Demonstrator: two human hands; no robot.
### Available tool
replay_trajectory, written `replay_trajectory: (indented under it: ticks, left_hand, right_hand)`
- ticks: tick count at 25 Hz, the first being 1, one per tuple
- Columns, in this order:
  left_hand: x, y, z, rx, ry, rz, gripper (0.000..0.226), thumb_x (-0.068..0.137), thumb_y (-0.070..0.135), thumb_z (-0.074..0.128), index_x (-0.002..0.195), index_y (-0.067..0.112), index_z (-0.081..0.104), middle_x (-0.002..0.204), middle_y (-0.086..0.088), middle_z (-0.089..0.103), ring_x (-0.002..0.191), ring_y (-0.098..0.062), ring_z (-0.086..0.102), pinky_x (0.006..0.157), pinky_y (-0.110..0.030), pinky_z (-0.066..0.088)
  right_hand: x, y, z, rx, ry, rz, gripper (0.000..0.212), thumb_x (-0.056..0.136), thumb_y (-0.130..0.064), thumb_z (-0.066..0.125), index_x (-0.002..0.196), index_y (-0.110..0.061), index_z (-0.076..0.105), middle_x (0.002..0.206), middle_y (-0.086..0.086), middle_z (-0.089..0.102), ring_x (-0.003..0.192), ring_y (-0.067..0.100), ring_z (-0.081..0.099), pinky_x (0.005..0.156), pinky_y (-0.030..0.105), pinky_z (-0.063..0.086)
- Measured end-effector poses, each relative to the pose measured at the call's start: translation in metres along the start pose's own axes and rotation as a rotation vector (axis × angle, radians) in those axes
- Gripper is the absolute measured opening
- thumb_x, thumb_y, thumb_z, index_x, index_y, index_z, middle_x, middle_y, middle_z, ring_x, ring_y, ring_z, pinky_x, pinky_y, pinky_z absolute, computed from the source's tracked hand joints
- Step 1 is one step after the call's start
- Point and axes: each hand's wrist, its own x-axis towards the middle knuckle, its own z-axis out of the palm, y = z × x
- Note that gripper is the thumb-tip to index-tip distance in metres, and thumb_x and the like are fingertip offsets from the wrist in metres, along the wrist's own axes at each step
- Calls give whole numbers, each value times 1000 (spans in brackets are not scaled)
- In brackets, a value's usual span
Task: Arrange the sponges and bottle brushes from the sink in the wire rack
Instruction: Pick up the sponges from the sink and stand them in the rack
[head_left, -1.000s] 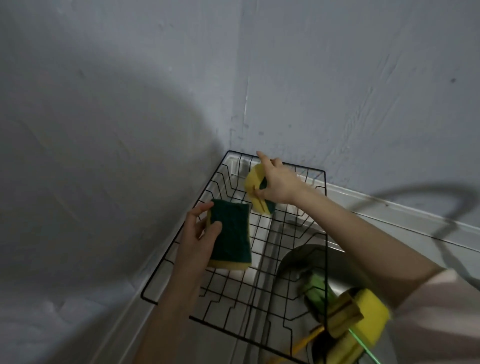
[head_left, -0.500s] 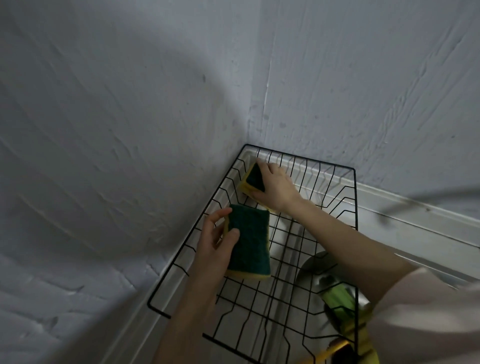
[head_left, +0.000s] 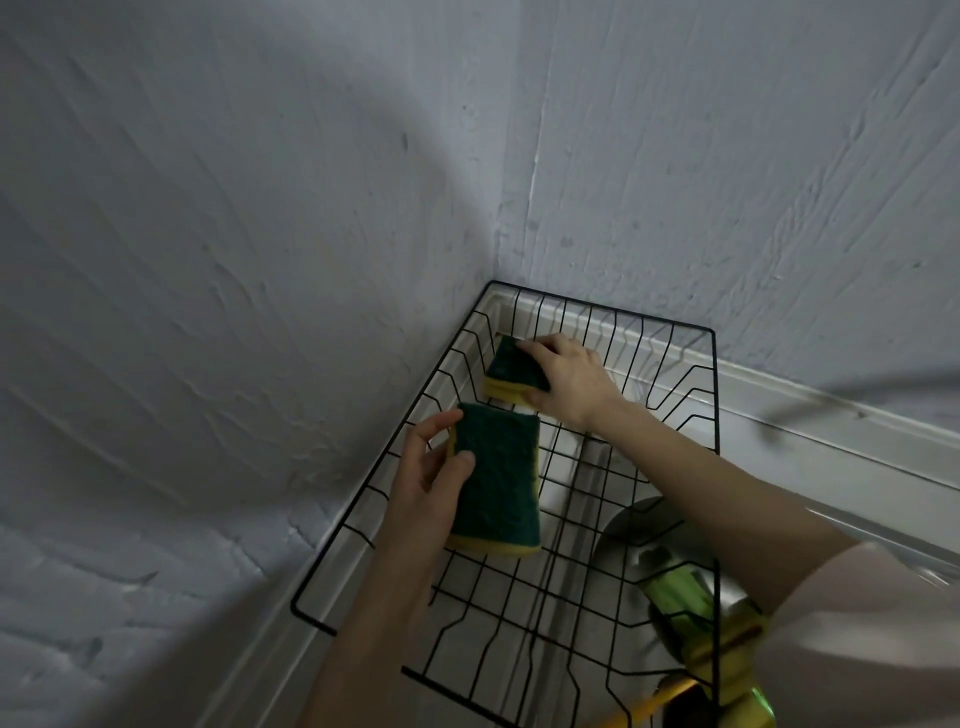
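The far sponge has now been turned green side up and pressed down into the 12 o'clock corner of the wire rack, where a second ago it was held upright, yellow edge showing. The right hand is closed over it, grip not yet released. A second sponge is gripped by the left hand, fingers pinching its left edge, and is carried just at 6 o'clock of the first, above the rack floor. More yellow and green items, blurred, are seen at 4 o'clock in the sink. One sponge is judged almost placed; the next is likely to be set beside it.
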Motion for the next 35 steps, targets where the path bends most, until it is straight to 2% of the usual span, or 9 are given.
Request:
replay_trajectory:
  ticks: [12, 15, 17, 20, 23, 25, 29, 32, 35]
  left_hand:
    - [-2, 0, -2, 27, -22, -6, 35, 92, 8, 42, 95, 41, 49, 101, 6, 58, 91, -14, 55, 65, -29, 47]
    - [-3, 2, -5, 75, -49, -11, 34, 92, 8, 43, 95, 40, 48, 103, 9, 56, 90, -9, 54, 64, -26, 46]
    - [-3, 3, -7, 122, -81, -9, 32, 92, 8, 42, 96, 39, 48, 101, 9, 58, 88, -7, 55, 60, -22, 46]
    - [-1, 5, -9, 158, -149, 12, 32, 93, 10, 42, 97, 41, 49, 98, 7, 62, 87, -11, 58, 58, -21, 49]
    - [-2, 8, -9, 191, -248, 21, 31, 93, 11, 41, 100, 40, 49, 99, 4, 63, 89, -15, 59, 62, -25, 49]
    - [-2, 8, -11, 237, -313, 22, 30, 93, 11, 42, 103, 39, 48, 100, 5, 63, 91, -13, 60, 60, -19, 52]
    - [5, 6, -13, 487, -319, 124, 28, 91, 15, 49, 107, 38, 49, 107, 16, 55, 109, -12, 55, 71, -11, 48]
    - [11, 10, -7, 815, -240, 291, 38, 89, 21, 53, 127, 21, 49, 121, 2, 54, 115, -14, 49, 85, -16, 39]
    - [23, 11, 2, 1051, -297, 280, 56, 88, 30, 55, 138, 12, 37, 145, -3, 37, 132, -17, 36, 100, -20, 29]
  right_hand:
    - [-8, -7, 0, 86, 117, -30, 69, 88, -33, 54, 146, -15, 21, 152, 12, 24, 140, 29, 23, 117, 39, 14]
    - [-34, -20, -23, 395, 150, -6, 54, 93, -31, 46, 142, -13, 31, 144, 13, 39, 133, 28, 37, 108, 33, 32]
    - [-57, -26, -38, 661, -10, 12, 46, 96, -31, 39, 139, -13, 37, 139, 10, 47, 127, 23, 46, 99, 27, 37]
    - [-85, -34, -48, 802, -239, -14, 42, 97, -30, 38, 136, -14, 41, 126, 3, 54, 119, 19, 51, 93, 26, 44]
    - [-96, -33, -47, 894, -303, 15, 38, 95, -26, 45, 131, -16, 46, 123, 4, 57, 115, 18, 54, 90, 28, 49]
    - [-100, -30, -46, 908, -336, 41, 36, 93, -25, 48, 128, -18, 49, 120, 1, 57, 115, 17, 54, 91, 29, 48]
    - [-105, -25, -42, 944, -279, 167, 34, 94, -24, 47, 126, -16, 52, 113, 6, 59, 100, 16, 57, 77, 20, 49]
    - [-101, -19, -37, 932, -85, 366, 32, 92, -29, 50, 120, -13, 54, 100, 4, 58, 85, 14, 56, 69, 21, 49]
    - [-96, -16, -32, 976, -21, 478, 38, 92, -27, 50, 123, -7, 47, 102, 8, 55, 83, 18, 57, 65, 24, 51]
